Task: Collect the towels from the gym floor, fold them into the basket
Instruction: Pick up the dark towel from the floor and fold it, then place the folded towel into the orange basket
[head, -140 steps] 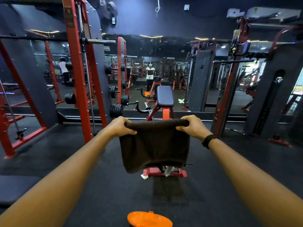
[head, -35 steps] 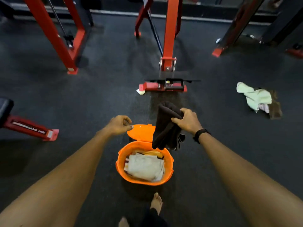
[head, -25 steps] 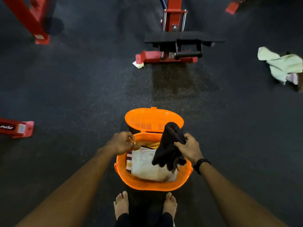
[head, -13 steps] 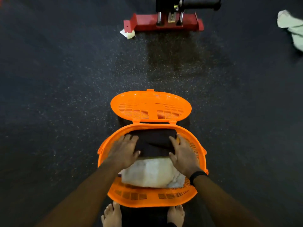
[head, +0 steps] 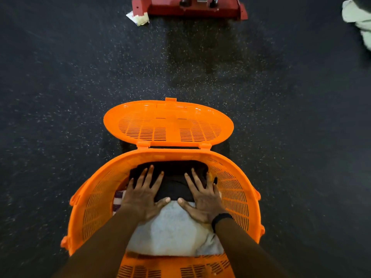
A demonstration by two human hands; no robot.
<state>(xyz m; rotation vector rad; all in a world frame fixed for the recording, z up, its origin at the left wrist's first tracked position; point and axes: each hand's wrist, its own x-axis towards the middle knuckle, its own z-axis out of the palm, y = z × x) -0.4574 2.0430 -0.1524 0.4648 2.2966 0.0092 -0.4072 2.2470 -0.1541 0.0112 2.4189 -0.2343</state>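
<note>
An orange slatted basket [head: 236,189] stands on the floor right below me, its lid [head: 168,123] flipped back and lying open behind it. Inside, a folded dark towel [head: 174,177] lies at the far end on top of a folded white towel [head: 172,231]. A striped towel edge [head: 117,199] peeks out at the left. My left hand [head: 142,195] and my right hand [head: 202,195] press flat on the dark towel, fingers spread, thumbs almost touching. Neither hand grips anything.
The red steel foot of a bench [head: 192,8] sits at the top, with a scrap of paper [head: 138,18] beside it. A pale green towel [head: 359,21] lies on the dark speckled floor at the top right edge.
The dark towel went from hanging in my right hand into the basket. Both hands now lie flatter and more spread on it, and the camera has dropped closer to the basket.
</note>
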